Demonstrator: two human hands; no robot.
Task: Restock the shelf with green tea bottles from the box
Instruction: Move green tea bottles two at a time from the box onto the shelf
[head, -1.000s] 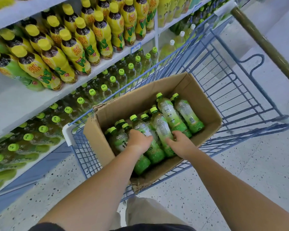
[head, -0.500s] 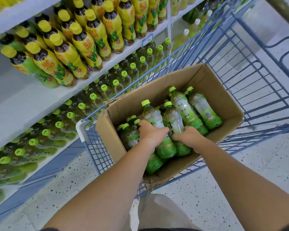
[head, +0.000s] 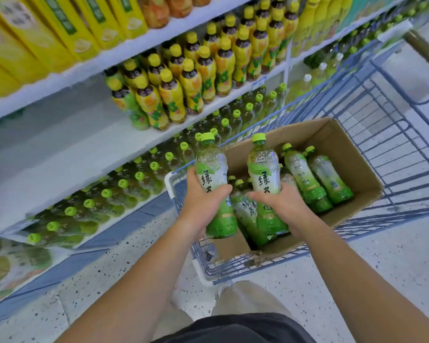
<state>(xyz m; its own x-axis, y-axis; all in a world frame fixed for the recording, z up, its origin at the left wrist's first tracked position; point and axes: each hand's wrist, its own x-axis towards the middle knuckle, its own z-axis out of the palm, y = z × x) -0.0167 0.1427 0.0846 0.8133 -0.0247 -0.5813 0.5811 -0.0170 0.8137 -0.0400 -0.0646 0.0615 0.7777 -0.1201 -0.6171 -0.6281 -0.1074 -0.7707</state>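
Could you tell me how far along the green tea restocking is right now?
Done: the lower shelf already holds rows of green-capped bottles. In hand: the left hand grips one green tea bottle and the right hand a second bottle, both above the box. Left: neither is shelved yet, and several more bottles lie in the box.

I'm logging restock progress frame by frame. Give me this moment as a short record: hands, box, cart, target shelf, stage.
left hand: grips one green tea bottle, cap up, at the box's left edge
right hand: grips a second green tea bottle, cap up, over the box
box: open cardboard, in the cart, other bottles lying inside
cart: blue wire, beside the shelves
lower shelf: rows of green-capped bottles
stage: two picked, not yet shelved
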